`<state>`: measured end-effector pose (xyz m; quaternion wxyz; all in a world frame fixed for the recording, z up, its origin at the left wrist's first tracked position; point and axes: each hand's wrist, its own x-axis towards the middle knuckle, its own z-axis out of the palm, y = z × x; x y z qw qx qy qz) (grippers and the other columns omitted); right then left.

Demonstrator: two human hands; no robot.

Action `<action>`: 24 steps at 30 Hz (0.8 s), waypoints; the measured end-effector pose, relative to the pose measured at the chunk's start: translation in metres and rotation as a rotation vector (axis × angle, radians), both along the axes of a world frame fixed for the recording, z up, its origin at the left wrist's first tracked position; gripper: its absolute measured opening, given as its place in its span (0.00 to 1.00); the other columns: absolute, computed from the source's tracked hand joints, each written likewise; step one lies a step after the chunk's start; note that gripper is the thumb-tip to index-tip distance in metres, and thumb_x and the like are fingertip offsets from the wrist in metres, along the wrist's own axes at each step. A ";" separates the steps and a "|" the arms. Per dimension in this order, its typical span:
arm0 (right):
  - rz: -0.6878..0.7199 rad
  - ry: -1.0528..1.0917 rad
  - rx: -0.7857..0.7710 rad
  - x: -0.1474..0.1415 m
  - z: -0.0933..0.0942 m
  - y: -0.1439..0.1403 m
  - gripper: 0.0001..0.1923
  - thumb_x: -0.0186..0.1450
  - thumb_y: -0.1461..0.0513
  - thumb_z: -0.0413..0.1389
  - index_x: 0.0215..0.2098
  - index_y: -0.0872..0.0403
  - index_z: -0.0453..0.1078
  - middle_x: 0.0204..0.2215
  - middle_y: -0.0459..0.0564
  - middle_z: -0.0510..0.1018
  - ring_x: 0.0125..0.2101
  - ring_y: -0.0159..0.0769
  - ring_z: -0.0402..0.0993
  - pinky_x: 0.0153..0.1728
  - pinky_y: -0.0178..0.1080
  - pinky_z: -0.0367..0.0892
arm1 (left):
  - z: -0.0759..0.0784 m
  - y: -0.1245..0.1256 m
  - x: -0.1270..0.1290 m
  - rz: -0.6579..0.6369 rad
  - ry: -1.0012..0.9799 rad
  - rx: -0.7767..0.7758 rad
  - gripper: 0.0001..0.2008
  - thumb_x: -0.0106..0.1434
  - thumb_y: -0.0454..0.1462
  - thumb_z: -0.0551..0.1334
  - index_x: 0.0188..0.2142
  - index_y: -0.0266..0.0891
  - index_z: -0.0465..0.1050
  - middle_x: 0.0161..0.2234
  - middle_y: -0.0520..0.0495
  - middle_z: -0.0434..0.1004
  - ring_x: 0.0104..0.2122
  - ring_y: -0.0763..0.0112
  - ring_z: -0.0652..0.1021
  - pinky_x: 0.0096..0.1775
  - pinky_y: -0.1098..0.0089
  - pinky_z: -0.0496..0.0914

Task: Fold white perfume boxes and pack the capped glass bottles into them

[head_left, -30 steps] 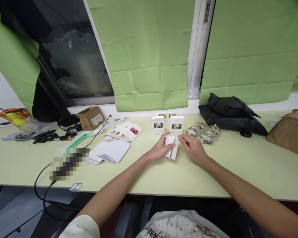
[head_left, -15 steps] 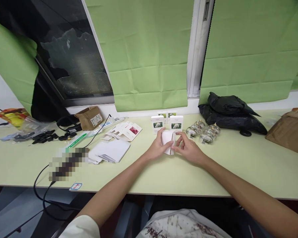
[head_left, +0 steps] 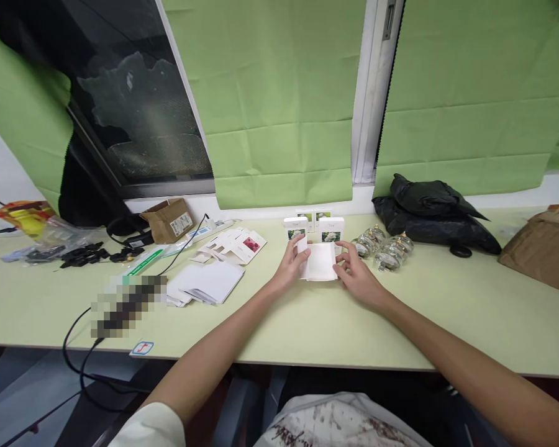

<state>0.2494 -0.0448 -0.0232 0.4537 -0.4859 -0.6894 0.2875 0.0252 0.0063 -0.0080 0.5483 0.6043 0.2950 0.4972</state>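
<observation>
Between my two hands is a small white cardboard box (head_left: 321, 262), opened out so that its pale inside faces me. My left hand (head_left: 289, 266) grips its left panel, thumb in front. At its right edge, my right hand (head_left: 354, 273) holds the other side with thumb and fingers. Just behind stand two white boxes with flower pictures, a left box (head_left: 296, 223) and a right box (head_left: 330, 228), partly covered by my hands and the held box. Two more picture boxes (head_left: 323, 215) show behind them.
Right of my hands lie clear-wrapped round ornaments (head_left: 394, 251), then black plastic bags (head_left: 438, 217) and a brown package (head_left: 543, 248). To the left are flat white cartons (head_left: 214, 280), printed cartons (head_left: 235, 245), a brown box (head_left: 168, 222), and a cable (head_left: 77, 366) crossing the table edge.
The white box, narrow and nearly closed before, is now spread wide with its inside showing. My right hand has shifted slightly right, and my left hand slightly left.
</observation>
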 end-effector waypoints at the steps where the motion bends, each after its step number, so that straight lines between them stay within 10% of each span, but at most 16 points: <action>1: 0.010 0.042 -0.015 0.001 -0.001 0.001 0.29 0.72 0.53 0.52 0.69 0.41 0.50 0.46 0.48 0.74 0.30 0.34 0.74 0.29 0.39 0.73 | 0.000 0.002 0.000 -0.001 -0.043 -0.045 0.38 0.65 0.54 0.68 0.68 0.46 0.58 0.66 0.38 0.70 0.65 0.50 0.71 0.64 0.51 0.64; 7: 0.097 0.060 -0.079 0.004 0.001 0.003 0.16 0.74 0.50 0.49 0.53 0.46 0.70 0.39 0.46 0.72 0.29 0.33 0.74 0.34 0.40 0.75 | 0.003 0.004 0.000 0.013 -0.175 -0.178 0.37 0.64 0.56 0.67 0.67 0.45 0.64 0.61 0.40 0.75 0.61 0.48 0.74 0.60 0.54 0.68; 12: 0.132 0.061 -0.104 0.000 0.002 -0.001 0.27 0.64 0.46 0.64 0.56 0.46 0.67 0.38 0.44 0.70 0.26 0.31 0.69 0.27 0.36 0.68 | 0.006 0.005 0.002 0.043 -0.159 -0.163 0.36 0.64 0.58 0.65 0.65 0.43 0.66 0.58 0.41 0.78 0.59 0.50 0.76 0.56 0.56 0.72; 24: 0.011 0.076 -0.002 0.000 0.000 0.005 0.16 0.67 0.51 0.58 0.51 0.44 0.66 0.37 0.47 0.74 0.33 0.41 0.71 0.28 0.41 0.72 | -0.001 -0.003 0.002 0.006 0.037 -0.145 0.46 0.61 0.57 0.71 0.70 0.46 0.52 0.62 0.35 0.74 0.55 0.55 0.79 0.48 0.59 0.77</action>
